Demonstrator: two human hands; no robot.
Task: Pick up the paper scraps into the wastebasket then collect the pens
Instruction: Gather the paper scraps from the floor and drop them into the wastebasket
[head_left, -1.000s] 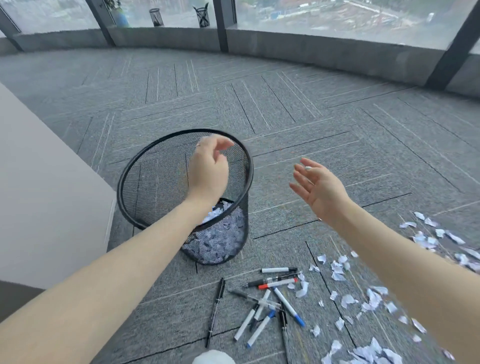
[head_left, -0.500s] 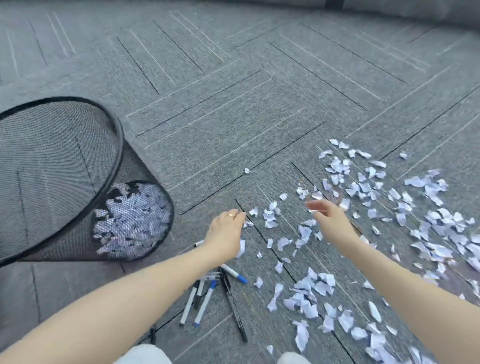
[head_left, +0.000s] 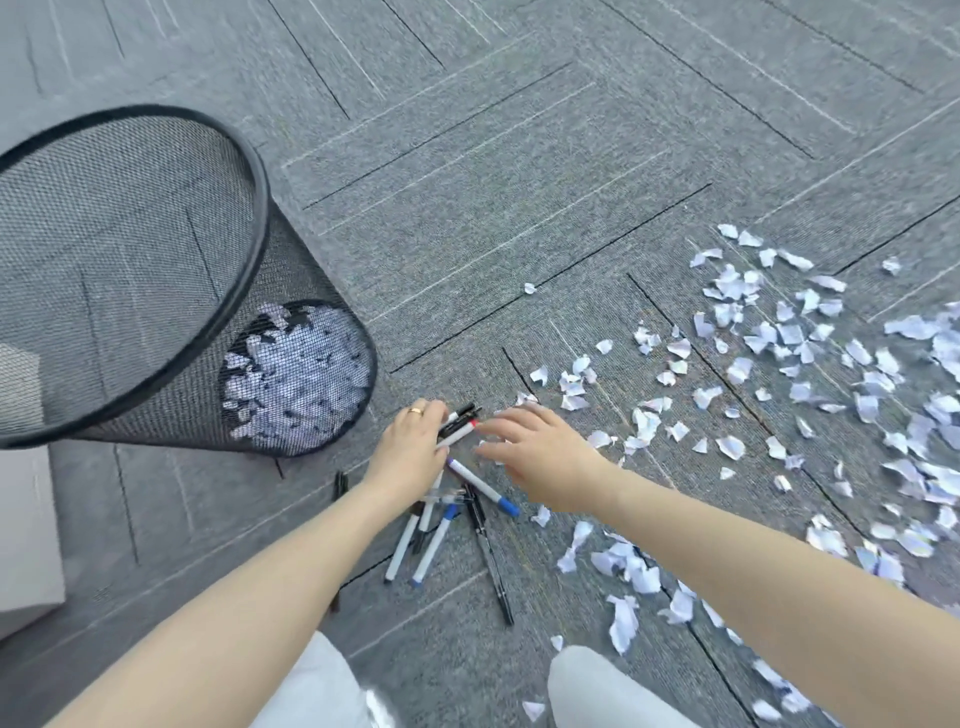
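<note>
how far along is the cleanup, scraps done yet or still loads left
Partly done. The mesh wastebasket already holds a layer of paper scraps at its bottom. Many paper scraps are still scattered over the carpet on the right. Right now the left hand is down on the pens and the right hand reaches in beside it, fingers spread. The pens still lie loose on the floor, so both the scraps and the pens remain.

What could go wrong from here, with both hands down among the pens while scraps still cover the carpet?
1. Pens could get scooped up with paper: the left hand and right hand work where pens and paper scraps lie close together.
2. Many scraps lie far to the right, away from the wastebasket, so carried handfuls may spill.
</note>
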